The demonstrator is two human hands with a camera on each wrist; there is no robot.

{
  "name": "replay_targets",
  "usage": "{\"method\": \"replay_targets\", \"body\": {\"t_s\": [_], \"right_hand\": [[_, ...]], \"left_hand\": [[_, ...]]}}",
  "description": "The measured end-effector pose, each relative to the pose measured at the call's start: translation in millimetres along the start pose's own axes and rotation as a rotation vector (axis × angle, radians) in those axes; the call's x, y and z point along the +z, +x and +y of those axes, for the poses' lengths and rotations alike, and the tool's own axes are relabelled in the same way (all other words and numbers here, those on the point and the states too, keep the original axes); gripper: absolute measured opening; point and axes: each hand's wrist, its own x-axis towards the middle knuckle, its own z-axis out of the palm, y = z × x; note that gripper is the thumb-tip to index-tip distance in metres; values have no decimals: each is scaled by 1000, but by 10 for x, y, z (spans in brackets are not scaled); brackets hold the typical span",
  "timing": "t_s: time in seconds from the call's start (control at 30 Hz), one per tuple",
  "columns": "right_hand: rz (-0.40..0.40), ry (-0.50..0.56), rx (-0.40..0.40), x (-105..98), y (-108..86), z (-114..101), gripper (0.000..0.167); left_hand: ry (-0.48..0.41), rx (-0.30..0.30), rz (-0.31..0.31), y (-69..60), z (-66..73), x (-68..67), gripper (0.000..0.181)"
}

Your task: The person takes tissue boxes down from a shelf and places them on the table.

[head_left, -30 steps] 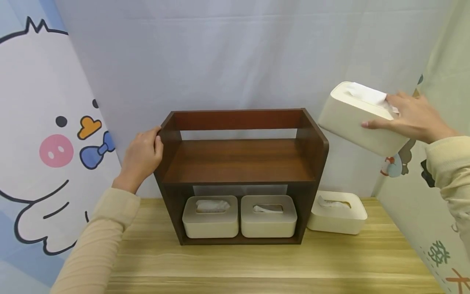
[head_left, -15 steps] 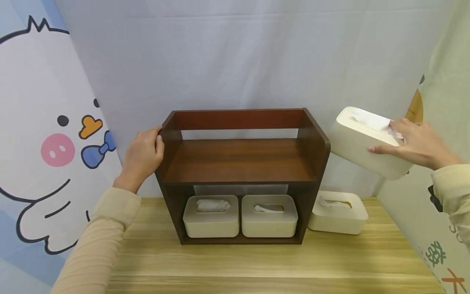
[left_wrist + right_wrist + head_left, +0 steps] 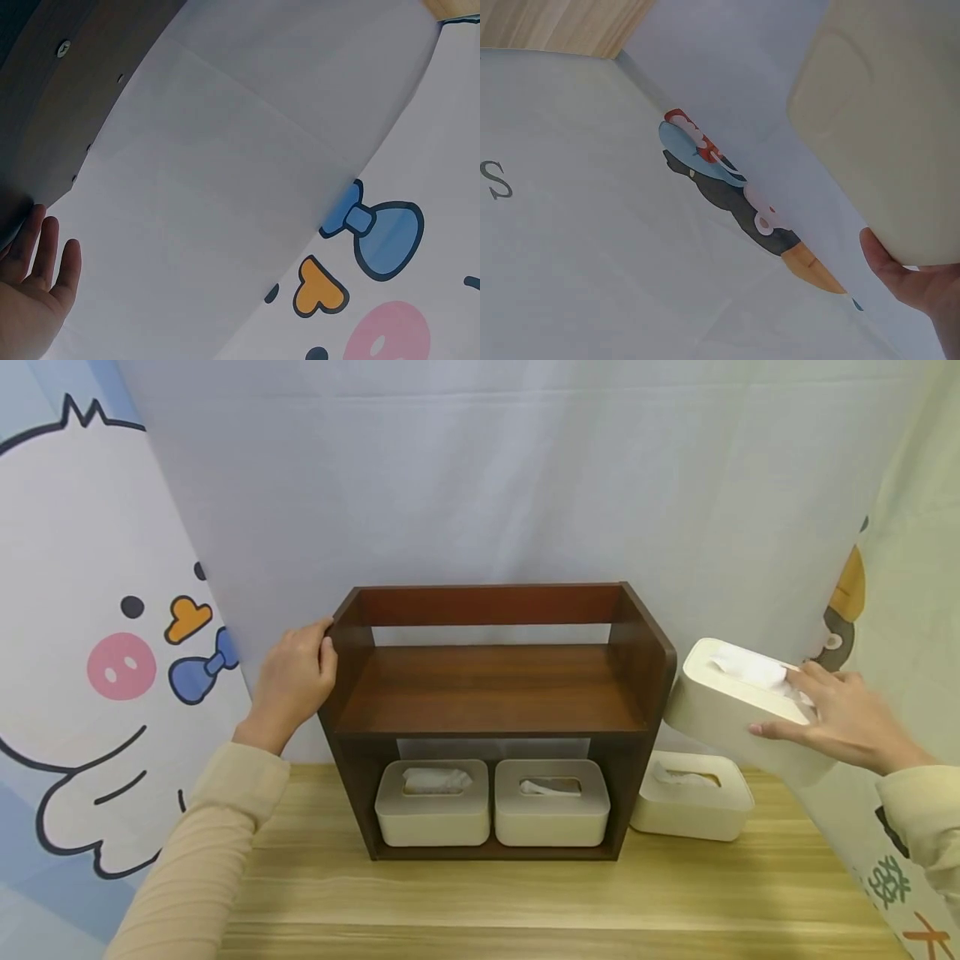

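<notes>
My right hand [image 3: 851, 718] grips a cream tissue box [image 3: 738, 702] across its top, thumb on the front side. The box hangs tilted in the air, right of the brown wooden shelf [image 3: 487, 689], with white tissue showing in its slot. In the right wrist view, the underside of this tissue box [image 3: 892, 127] fills the upper right. My left hand [image 3: 296, 677] rests at the upper edge of the shelf's left side panel. The left wrist view shows fairly straight fingers [image 3: 46, 244] at that panel [image 3: 82, 82]; part of this hand is cut off.
On the lower shelf level sit two cream tissue boxes side by side, a left one [image 3: 432, 827] and a right one [image 3: 552, 827]. Another tissue box [image 3: 690, 814] stands on the wooden table [image 3: 487, 902], just right of the shelf. Pale cloth walls [image 3: 480, 468] enclose the back and sides.
My right hand has lowered the tissue box beside the shelf, toward the box standing on the table, and slightly to the right. My left hand stays at the shelf's left panel.
</notes>
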Motion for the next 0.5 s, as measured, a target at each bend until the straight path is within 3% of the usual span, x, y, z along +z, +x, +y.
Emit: {"method": "replay_targets", "body": {"t_s": [0.5], "right_hand": [[44, 44, -60, 504, -474, -94, 86]], "left_hand": [[-16, 0, -6, -20, -13, -43, 39]]}}
